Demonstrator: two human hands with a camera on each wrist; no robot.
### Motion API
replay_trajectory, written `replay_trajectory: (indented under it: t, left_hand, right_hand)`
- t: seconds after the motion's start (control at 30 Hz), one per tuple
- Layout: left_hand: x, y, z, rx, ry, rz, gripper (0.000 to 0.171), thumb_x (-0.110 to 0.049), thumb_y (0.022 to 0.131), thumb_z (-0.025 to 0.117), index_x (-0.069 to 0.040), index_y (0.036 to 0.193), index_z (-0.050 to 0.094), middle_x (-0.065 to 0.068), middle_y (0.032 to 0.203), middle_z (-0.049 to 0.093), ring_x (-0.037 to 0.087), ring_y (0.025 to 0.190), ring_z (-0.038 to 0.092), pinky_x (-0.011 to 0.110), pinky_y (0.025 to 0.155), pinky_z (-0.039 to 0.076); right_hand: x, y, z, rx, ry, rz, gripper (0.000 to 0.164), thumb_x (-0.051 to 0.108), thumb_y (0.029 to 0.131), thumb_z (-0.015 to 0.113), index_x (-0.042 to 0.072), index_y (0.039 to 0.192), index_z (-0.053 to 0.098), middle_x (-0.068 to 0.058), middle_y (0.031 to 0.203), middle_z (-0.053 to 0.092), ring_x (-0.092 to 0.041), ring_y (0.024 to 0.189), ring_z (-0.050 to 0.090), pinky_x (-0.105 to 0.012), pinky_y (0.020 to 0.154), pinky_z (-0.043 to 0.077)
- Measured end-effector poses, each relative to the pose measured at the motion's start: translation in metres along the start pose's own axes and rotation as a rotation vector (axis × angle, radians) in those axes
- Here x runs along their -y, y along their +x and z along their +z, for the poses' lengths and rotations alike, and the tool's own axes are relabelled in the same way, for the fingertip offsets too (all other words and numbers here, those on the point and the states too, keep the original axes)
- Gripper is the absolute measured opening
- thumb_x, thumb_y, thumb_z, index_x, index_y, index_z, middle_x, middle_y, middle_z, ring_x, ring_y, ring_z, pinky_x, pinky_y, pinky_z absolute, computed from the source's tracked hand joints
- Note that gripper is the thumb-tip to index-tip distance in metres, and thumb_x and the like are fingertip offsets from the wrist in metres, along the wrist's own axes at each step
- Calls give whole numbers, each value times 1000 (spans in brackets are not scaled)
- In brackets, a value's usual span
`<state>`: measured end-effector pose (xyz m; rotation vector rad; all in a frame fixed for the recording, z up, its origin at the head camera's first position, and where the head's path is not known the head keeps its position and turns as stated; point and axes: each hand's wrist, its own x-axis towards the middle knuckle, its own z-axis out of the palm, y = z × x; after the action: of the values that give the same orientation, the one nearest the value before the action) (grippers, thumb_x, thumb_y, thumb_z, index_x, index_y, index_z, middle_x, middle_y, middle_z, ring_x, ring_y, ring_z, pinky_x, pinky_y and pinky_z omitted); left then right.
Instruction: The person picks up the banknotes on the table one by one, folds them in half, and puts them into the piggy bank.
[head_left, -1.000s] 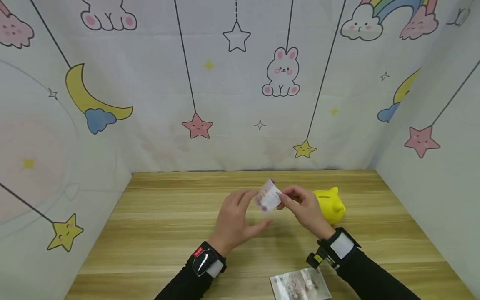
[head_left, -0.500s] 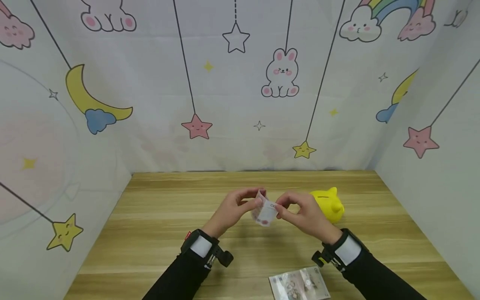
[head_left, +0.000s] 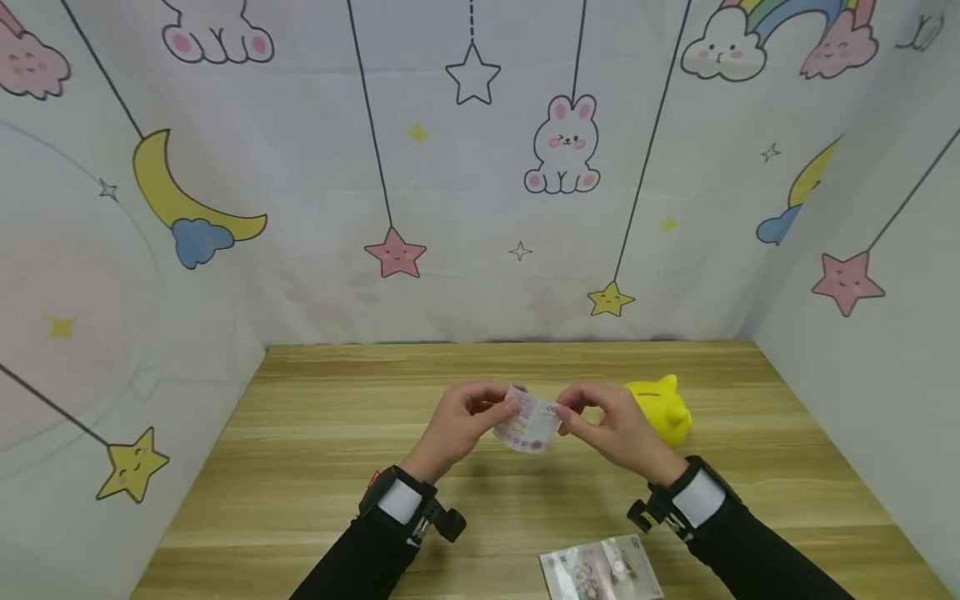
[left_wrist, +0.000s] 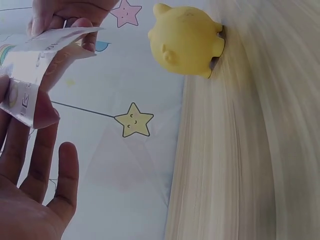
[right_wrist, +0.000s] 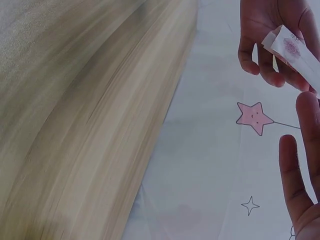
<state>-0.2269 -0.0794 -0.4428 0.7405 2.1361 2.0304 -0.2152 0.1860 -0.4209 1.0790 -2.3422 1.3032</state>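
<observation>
A pale banknote [head_left: 531, 423] with purple print hangs between the two hands above the table, bent along its length. My left hand [head_left: 459, 421] pinches its left end between thumb and fingers. At its right end, my right hand [head_left: 615, 423] pinches the corner with thumb and forefinger. In the left wrist view the banknote [left_wrist: 30, 70] shows a fold, with two layers standing apart near the right hand [left_wrist: 65, 15]. The right wrist view catches the note [right_wrist: 292, 50] edge-on, the left hand [right_wrist: 272, 35] behind it.
A yellow piggy bank [head_left: 662, 408] stands on the wooden table [head_left: 337, 467] just behind the right hand. More banknotes, apparently in a flat stack [head_left: 600, 570], lie at the front edge near the right forearm. Patterned cloth walls [head_left: 480, 200] enclose the back and sides.
The left hand has moved from beside the note, fingers spread, to pinch its left end. Both hands sit slightly lower, and the note has opened out a little and tilted.
</observation>
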Motion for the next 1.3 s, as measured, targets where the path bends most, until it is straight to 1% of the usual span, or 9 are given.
replay_trajectory:
  t: [0.13,0.33,0.47,0.57,0.77,0.87,1.0,1.17,1.3]
  left_hand:
    - [1,-1,1,-40,-7,-9,23,-19,105,71,-3,121,79,11,114,76,20,94,71,29,82,59]
    - [-1,-1,2,-70,-25,-22,24,-20,105,71,-2,120,79,12,115,76,20,95,70,29,81,60]
    - [-1,-1,3,-82,-52,-41,24,-19,106,71,-1,119,79,10,113,76,19,93,69,29,80,59]
    - [-2,-2,4,-82,-80,-48,25,-19,105,71,1,118,78,8,110,75,17,92,68,28,80,58]
    - [-3,-3,4,-66,-148,-65,25,-16,106,70,5,117,76,3,104,74,16,89,66,26,79,57]
    - [-3,-3,5,-58,-171,-68,25,-16,106,70,6,117,75,2,102,74,15,89,66,27,80,57]
    - [-2,-3,5,-68,-163,-68,27,-16,106,70,8,116,74,1,99,73,14,88,66,27,79,56]
    - [0,-3,7,-159,-94,-68,23,-16,104,72,4,114,77,3,99,74,14,86,65,25,74,54]
    - [3,-3,13,-270,58,11,17,-17,102,76,-2,107,81,6,100,77,15,86,66,26,74,54]
  right_hand:
    - [-1,1,0,27,13,31,15,-2,99,73,6,112,72,-4,96,75,-12,77,72,-30,76,61]
    - [-4,0,1,73,111,184,36,7,103,71,0,137,62,-14,123,72,-20,84,75,-29,83,61]
    - [-7,0,1,78,176,235,39,8,105,69,-3,141,58,-17,124,70,-22,85,74,-29,82,61]
    - [-8,0,1,72,224,247,37,8,107,66,-6,140,58,-18,120,70,-21,84,74,-29,82,61]
    - [-11,0,2,53,323,291,31,10,110,61,-3,138,60,-15,114,70,-24,84,72,-30,84,60]
    - [-10,0,2,54,358,296,24,9,110,61,-3,130,63,-13,108,70,-24,83,71,-30,82,60]
    - [-7,0,1,36,370,303,13,8,108,63,-2,116,67,-15,99,69,-21,79,67,-29,77,59]
    - [-5,0,1,-7,306,308,8,6,107,65,0,111,68,-15,98,70,-20,77,66,-27,73,58]
    - [-8,1,3,-22,244,289,5,7,107,66,4,107,70,-19,97,70,-20,74,66,-27,70,57]
